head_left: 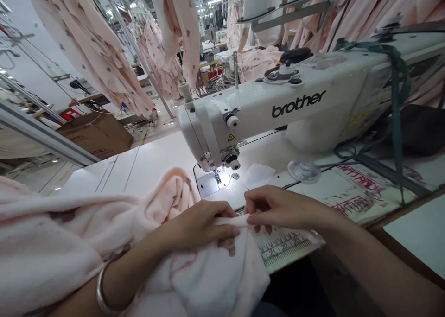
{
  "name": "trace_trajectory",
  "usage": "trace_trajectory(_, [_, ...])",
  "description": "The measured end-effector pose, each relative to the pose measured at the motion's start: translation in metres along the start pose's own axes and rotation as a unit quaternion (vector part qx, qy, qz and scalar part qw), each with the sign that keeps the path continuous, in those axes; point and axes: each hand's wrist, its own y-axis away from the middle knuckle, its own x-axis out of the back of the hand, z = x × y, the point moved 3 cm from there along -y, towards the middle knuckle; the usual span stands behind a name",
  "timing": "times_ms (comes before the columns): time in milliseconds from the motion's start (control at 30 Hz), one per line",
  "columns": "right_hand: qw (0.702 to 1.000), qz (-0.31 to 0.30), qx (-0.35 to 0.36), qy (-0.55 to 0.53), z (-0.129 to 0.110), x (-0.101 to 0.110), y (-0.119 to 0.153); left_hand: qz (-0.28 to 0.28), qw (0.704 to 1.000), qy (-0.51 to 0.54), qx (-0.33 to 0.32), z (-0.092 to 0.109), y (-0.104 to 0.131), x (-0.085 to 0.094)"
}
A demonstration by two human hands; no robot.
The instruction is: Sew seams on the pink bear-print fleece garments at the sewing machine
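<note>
A pale pink fleece garment (194,270) with brown spots lies bunched over the front of the sewing table and hangs off its edge. My left hand (201,224), below a silver bangle, pinches a fold of it between thumb and fingers. Close beside, my right hand (267,208) grips the same edge of fabric with thumb and forefinger. Both hands are in front of the white sewing machine (257,108). Its lit needle and presser foot (218,175) stand just beyond the fabric, which lies apart from them.
A printed ruler strip (285,247) runs along the table's front edge. On the tabletop lie a white scrap (259,174) and a clear round plastic piece (304,171). Pink garments (93,43) hang at the back left, above a cardboard box (97,134). Thread cones (255,2) stand behind.
</note>
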Motion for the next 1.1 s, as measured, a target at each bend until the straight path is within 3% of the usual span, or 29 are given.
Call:
trace_trajectory(167, [1.000,-0.006,-0.006,0.004,-0.001,0.003,-0.003,-0.016,0.998,0.055,0.033,0.000,-0.004,-0.001])
trace_trajectory(500, [1.000,-0.004,0.015,0.007,0.002,0.005,-0.001,0.030,0.995,0.071,0.062,-0.004,-0.006,-0.006])
trace_trajectory(767, [0.995,-0.033,0.020,-0.096,0.002,0.008,0.001,0.092,0.985,0.145,0.030,-0.006,-0.008,-0.016])
trace_trajectory(867, [0.996,-0.063,0.004,-0.064,0.003,0.008,0.000,0.102,0.986,0.131,0.021,-0.006,-0.007,-0.016])
trace_trajectory(967, [0.999,-0.050,-0.007,-0.008,0.005,0.008,-0.002,0.115,0.987,0.107,0.026,-0.003,-0.005,-0.015])
trace_trajectory(1100, [1.000,-0.012,0.002,-0.011,0.003,0.003,0.000,0.136,0.986,0.088,0.026,-0.003,0.000,-0.012])
